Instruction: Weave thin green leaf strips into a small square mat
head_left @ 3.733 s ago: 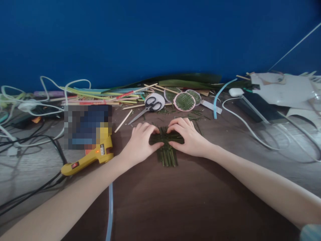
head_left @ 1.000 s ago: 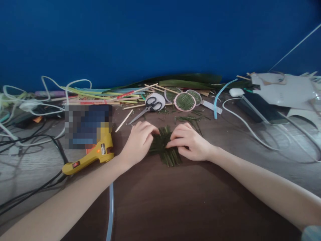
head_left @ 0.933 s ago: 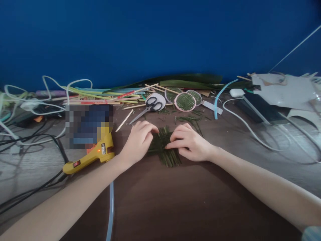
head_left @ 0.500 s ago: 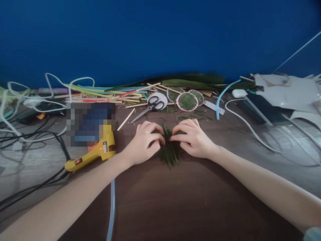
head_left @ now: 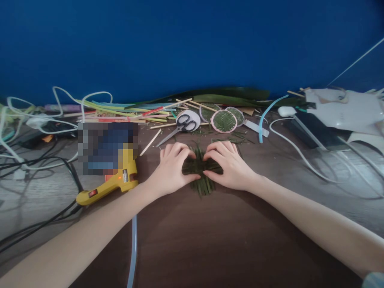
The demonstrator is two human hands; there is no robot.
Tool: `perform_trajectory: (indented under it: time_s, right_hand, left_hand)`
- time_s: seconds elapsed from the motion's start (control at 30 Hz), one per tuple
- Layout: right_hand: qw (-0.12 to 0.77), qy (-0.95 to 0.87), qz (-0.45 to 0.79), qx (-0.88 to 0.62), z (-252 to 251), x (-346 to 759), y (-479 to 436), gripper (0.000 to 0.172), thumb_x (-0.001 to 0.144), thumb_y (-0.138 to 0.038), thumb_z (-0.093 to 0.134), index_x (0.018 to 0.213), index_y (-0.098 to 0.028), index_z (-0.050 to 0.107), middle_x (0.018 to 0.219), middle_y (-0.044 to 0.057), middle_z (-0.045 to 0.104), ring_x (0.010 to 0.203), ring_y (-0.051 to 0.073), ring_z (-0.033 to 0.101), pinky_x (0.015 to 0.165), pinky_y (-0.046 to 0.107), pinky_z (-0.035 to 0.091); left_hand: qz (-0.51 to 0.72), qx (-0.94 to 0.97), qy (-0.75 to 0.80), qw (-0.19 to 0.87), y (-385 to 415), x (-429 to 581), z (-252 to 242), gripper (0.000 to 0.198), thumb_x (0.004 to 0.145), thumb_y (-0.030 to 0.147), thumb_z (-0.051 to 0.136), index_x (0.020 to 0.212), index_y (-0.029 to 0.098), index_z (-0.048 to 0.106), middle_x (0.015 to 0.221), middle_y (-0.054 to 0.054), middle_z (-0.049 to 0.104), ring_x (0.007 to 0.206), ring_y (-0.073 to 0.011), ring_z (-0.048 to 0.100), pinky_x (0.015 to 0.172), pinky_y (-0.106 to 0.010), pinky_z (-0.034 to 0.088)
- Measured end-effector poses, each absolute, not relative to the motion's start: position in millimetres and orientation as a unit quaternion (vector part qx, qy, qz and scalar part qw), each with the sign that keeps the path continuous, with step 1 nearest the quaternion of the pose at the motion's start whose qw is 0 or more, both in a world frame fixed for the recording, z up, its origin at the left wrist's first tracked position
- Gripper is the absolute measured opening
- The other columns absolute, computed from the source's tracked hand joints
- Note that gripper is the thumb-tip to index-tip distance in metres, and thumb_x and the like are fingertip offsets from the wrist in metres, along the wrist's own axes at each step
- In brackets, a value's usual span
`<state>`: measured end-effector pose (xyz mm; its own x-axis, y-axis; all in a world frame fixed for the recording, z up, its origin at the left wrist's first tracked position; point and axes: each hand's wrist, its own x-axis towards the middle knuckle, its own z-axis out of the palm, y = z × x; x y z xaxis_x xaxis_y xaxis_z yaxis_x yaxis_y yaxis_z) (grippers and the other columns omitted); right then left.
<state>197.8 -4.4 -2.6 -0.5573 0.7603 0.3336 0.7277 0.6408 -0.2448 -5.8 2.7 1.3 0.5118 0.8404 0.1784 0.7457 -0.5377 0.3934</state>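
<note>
A small cross-shaped weave of narrow green leaf strips (head_left: 203, 187) lies on the dark brown table (head_left: 192, 236), its ends fanning out on all sides. My left hand (head_left: 172, 170) grips its left part, thumb at the front and fingertips at the back, curved around the strips. Mirroring it, my right hand (head_left: 232, 166) has thumb and fingertips on the right part. Between the two hands the centre of the weave shows; some strip ends under the palms are hidden.
Behind the hands lie scissors (head_left: 181, 127), a pink-rimmed round piece with green weaving (head_left: 224, 121), and wooden sticks. A yellow glue gun (head_left: 112, 184) with a lit light stands left, beside black cables (head_left: 36, 160). A phone (head_left: 321, 132) and white cable are at right.
Both hands have spread thumb and fingers wider apart around the strips. The weave now lies straighter and flatter, with its crossing strips more visible.
</note>
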Motion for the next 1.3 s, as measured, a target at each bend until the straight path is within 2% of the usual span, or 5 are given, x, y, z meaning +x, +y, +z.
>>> perform_trajectory:
  time_s: [0.13, 0.3, 1.3]
  right_hand:
    - [0.214, -0.880, 0.043, -0.422, -0.1, 196.8, -5.7, 0.019, 0.081, -0.034, 0.050, 0.091, -0.018, 0.055, 0.104, 0.009, 0.054, 0.096, 0.023, 0.044, 0.081, 0.038, 0.033]
    - [0.228, -0.874, 0.056, -0.426, -0.7, 194.7, -6.3, 0.015, 0.083, -0.026, 0.047, 0.094, -0.019, 0.055, 0.104, 0.008, 0.055, 0.097, 0.023, 0.044, 0.082, 0.037, 0.033]
    - [0.203, -0.874, 0.094, -0.430, -0.6, 192.2, -3.9, 0.016, 0.082, -0.025, 0.047, 0.095, -0.020, 0.054, 0.110, 0.008, 0.053, 0.102, 0.023, 0.043, 0.084, 0.038, 0.034]
  left_hand:
    - [0.183, 0.852, 0.469, 0.142, 2.2, -5.2, 2.0, 0.033, 0.072, 0.043, 0.062, 0.092, 0.019, 0.051, 0.101, -0.005, 0.046, 0.099, -0.0250, 0.040, 0.083, -0.042, 0.032]
    - [0.186, 0.850, 0.473, 0.136, 2.5, -4.5, 0.8, 0.023, 0.074, 0.034, 0.062, 0.090, 0.020, 0.052, 0.098, -0.004, 0.048, 0.097, -0.0237, 0.041, 0.082, -0.041, 0.032]
    - [0.165, 0.858, 0.465, 0.142, 3.9, -3.6, 0.7, 0.024, 0.075, 0.035, 0.061, 0.092, 0.020, 0.055, 0.099, -0.004, 0.048, 0.097, -0.0234, 0.041, 0.084, -0.041, 0.032]
